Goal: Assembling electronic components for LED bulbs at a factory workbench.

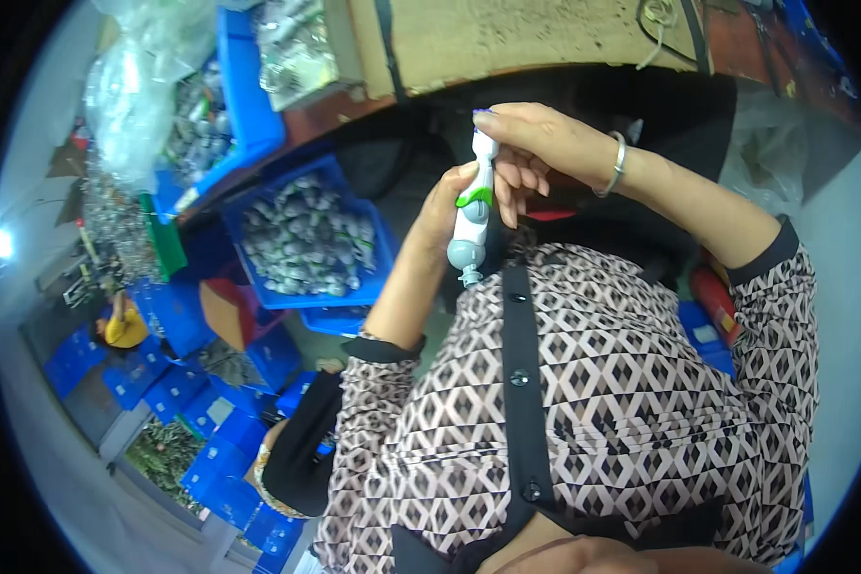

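Observation:
A slim white-and-grey plastic device (pixel 473 215) with a green lever-like piece at its middle stands nearly upright before my chest. It has a rounded grey lower end and a small purple part at the top. My left hand (pixel 440 203) is closed around its left side, with the thumb along the body. My right hand (pixel 538 143) holds the top end, its thumb across the tip by the purple part; the other fingers curl behind and beside the device. The exact kind of device cannot be made out.
A blue bin (pixel 385 251) of similar grey-and-white pieces stands to the left. Another blue bin (pixel 249 124) with pieces and clear plastic bags is beyond it. A workbench (pixel 536 33) runs along the far side. Several blue crates (pixel 225 469) and another person in yellow (pixel 124 327) are at far left.

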The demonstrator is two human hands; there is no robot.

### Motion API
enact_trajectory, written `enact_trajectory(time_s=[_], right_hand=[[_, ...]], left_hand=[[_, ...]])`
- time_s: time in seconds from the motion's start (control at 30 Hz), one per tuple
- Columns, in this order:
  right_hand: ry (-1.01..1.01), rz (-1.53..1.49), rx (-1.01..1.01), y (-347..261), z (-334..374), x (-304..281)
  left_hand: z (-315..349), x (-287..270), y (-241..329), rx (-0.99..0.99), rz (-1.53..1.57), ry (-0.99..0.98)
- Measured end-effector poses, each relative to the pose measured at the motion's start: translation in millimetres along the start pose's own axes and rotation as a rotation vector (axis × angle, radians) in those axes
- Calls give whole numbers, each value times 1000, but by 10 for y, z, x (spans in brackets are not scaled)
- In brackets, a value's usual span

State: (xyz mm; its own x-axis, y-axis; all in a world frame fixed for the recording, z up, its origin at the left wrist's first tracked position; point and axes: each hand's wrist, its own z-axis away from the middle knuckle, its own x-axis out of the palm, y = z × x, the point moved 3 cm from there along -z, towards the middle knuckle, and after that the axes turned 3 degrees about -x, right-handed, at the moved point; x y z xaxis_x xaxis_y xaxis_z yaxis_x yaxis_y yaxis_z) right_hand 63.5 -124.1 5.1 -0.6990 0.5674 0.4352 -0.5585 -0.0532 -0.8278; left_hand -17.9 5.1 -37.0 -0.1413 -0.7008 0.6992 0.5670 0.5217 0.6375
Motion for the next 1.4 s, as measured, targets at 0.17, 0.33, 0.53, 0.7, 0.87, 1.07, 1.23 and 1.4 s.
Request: enact_trajectory(time_s=[0.17, 0.33, 0.53, 0.7, 0.87, 1.07, 1.23, 1.4], right_hand=[[14, 23, 0, -92, -198, 11], [1, 49, 30, -101, -232, 10], [-169, 684, -402, -84, 105, -83], [45, 854, -420, 184, 231, -66], [108, 892, -532, 280, 354, -20], [-108, 1262, -1067, 191, 325, -92], [-62, 1139, -900, 210, 202, -105], [-180, 699, -106, -173, -329, -36]], left_hand=[[-76, 73, 33, 132, 277, -69], [-6, 87, 61, 142, 344, -8], [188, -11, 256, 5, -940, 275], [133, 247, 281, 290, -1431, 291], [106, 309, 250, 338, -1492, 229], [119, 323, 304, 300, -1418, 136], [101, 171, 267, 15, -1031, 99], [61, 8, 69, 38, -32, 45]])
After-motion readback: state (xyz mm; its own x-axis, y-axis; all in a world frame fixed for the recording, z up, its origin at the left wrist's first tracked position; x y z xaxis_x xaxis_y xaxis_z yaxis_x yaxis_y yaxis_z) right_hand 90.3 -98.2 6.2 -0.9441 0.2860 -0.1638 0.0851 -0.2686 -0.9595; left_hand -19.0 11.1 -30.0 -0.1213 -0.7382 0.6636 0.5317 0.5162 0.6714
